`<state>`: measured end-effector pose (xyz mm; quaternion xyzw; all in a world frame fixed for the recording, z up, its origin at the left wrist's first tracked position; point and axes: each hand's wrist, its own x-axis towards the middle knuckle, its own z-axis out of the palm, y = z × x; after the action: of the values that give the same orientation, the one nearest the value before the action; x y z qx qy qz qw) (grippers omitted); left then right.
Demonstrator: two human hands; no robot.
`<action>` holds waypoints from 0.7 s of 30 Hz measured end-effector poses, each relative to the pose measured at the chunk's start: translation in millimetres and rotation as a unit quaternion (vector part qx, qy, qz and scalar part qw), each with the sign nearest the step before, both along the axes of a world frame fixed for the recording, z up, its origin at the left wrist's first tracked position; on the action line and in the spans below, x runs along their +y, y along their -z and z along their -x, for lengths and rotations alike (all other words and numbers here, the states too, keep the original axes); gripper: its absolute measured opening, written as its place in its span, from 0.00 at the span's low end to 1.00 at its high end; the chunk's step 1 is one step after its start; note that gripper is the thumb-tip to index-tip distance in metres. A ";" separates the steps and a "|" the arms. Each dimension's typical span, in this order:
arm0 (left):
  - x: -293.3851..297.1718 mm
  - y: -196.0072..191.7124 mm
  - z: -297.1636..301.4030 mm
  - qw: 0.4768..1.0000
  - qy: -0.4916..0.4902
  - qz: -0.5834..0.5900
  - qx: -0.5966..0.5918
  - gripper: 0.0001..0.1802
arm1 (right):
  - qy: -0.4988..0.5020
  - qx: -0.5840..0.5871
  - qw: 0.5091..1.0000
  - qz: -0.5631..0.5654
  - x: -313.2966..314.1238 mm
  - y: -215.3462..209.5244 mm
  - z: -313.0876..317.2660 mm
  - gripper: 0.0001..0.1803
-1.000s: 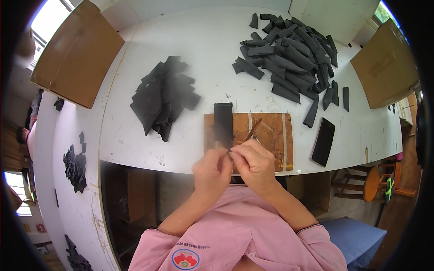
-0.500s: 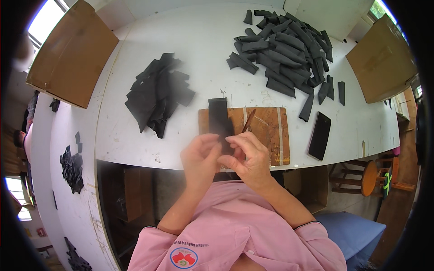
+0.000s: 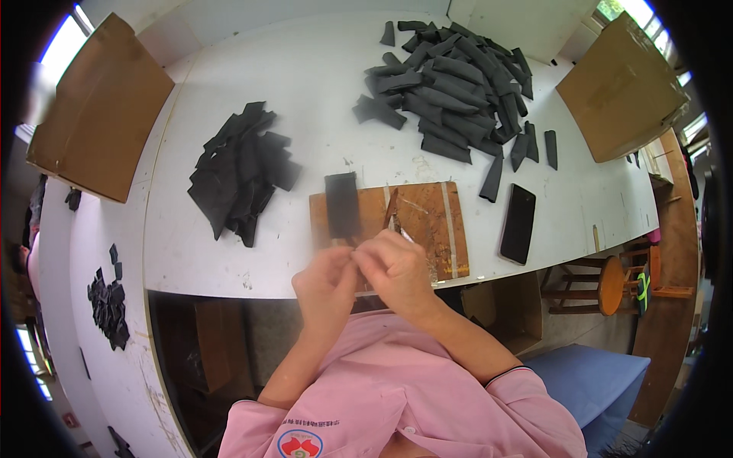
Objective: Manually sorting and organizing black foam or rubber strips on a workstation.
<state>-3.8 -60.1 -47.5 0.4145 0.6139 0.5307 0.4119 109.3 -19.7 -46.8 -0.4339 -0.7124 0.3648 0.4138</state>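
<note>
A dark rectangular strip [image 3: 342, 202] lies over the left part of a worn wooden board [image 3: 427, 206] at the table's front edge. Just beyond the strip's near end, my left hand [image 3: 324, 282] and my right hand [image 3: 395, 269] meet with fingers pinched together. Whatever is between the fingertips is hidden and blurred; I cannot tell whether the strip's near end reaches into them. A slim brown stick-like tool [image 3: 392, 206] rests on the board, just past my right hand.
Flat black fabric pieces [image 3: 237, 172] lie heaped at the left. A large pile of rolled black tubes [image 3: 458, 91] covers the back right. A black phone [image 3: 518, 224] lies right of the board. Cardboard boxes stand at left [image 3: 103, 107] and right [image 3: 622, 88]. A stool [image 3: 609, 285] stands beyond the table edge.
The whole view has shifted a little. Black material visible between my hands earlier no longer shows there, and my fingertips have come closer together.
</note>
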 end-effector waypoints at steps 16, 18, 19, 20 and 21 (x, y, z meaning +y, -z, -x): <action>4.5 -8.5 26.6 0.912 0.117 0.025 -0.393 0.13 | -0.086 0.314 0.890 0.319 -3.7 4.2 -4.6 0.05; 9.3 -11.0 19.7 0.933 0.084 0.037 -0.347 0.13 | -0.099 0.358 0.836 0.405 -5.8 3.3 -6.6 0.04; 11.8 -12.5 13.2 0.962 0.042 0.006 -0.270 0.12 | -0.112 0.450 0.759 0.457 -6.3 5.0 -4.3 0.04; 14.0 -13.5 7.1 0.981 0.000 -0.026 -0.191 0.12 | -0.124 0.535 0.669 0.501 -5.6 5.4 -2.0 0.04; 14.5 -11.9 1.7 0.981 0.000 -0.029 -0.191 0.12 | -0.084 0.525 0.668 0.520 -4.9 -7.0 1.4 0.06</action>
<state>-5.5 -45.6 -35.6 0.3172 0.5085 0.6173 0.5097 107.9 -24.6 -39.7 -0.2535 -0.1052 0.8772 0.3940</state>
